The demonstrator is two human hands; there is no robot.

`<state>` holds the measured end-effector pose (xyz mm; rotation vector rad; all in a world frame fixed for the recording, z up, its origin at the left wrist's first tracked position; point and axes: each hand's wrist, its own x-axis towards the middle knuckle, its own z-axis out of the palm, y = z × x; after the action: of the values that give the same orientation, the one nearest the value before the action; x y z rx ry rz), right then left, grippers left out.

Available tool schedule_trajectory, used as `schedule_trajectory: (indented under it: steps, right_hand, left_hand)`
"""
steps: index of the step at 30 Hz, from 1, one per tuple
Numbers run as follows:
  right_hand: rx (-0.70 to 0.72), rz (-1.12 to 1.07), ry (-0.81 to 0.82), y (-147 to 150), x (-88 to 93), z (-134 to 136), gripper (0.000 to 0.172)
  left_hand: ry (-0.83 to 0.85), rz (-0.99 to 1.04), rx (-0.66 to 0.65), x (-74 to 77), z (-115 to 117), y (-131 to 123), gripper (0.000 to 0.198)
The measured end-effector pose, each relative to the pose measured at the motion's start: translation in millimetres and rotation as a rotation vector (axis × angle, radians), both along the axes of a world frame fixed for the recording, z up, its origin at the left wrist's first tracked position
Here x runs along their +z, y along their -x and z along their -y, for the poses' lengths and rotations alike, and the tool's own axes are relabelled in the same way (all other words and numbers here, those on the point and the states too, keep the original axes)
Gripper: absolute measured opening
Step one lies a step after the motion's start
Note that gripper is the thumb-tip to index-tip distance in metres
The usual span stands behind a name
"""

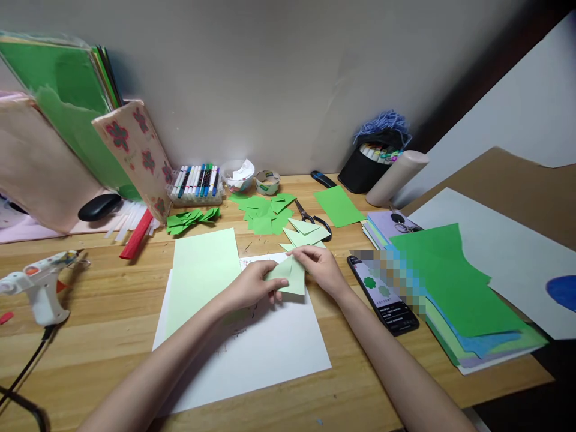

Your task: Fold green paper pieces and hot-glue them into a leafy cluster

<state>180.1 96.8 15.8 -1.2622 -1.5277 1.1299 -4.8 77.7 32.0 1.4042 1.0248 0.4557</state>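
Both hands meet over the white sheet (270,354) at the middle of the table (112,312). The left hand (252,287) and right hand (320,267) each have their fingers pinching a folded pale green paper piece (290,277). Scissors (310,217) and cut green squares (265,213) lie just beyond, farther away.

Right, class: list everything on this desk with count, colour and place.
folded pale green paper piece: one, pale green, held at centre
white paper sheet: one, white, middle of wooden desk
flat pale green paper sheet: one, pale green, left on white sheet
cut green paper pieces: many, green, behind the folded piece
black-handled metal scissors: one, black, beside the pieces
white plastic glue gun: one, white, far left
black smartphone: one, black, right of folded piece
stack of coloured paper: one, green on top, far right
left grip: one, bare, on folded piece
right grip: one, bare, on folded piece
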Motion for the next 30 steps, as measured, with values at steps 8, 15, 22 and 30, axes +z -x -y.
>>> schedule_trajectory:
  steps: [8,15,22,30]
  right_hand:
    - [-0.336,0.543,-0.078,-48.6,-8.9,-53.7,0.035]
    - [-0.309,0.847,-0.165,-37.4,-17.0,-58.0,0.053]
    - [-0.230,0.816,-0.351,-29.8,-5.8,-64.6,0.010]
    - [0.122,0.433,-0.737,-10.9,22.9,-10.4,0.017]
  left_hand:
    - [0.035,0.173,0.238,-20.1,-18.0,8.9,0.035]
    - [-0.207,-0.134,0.391,-17.3,-20.4,16.3,0.041]
    - [-0.819,-0.579,0.618,-15.9,-14.9,18.9,0.046]
    - [0.096,0.278,0.323,13.7,-9.6,8.0,0.068]
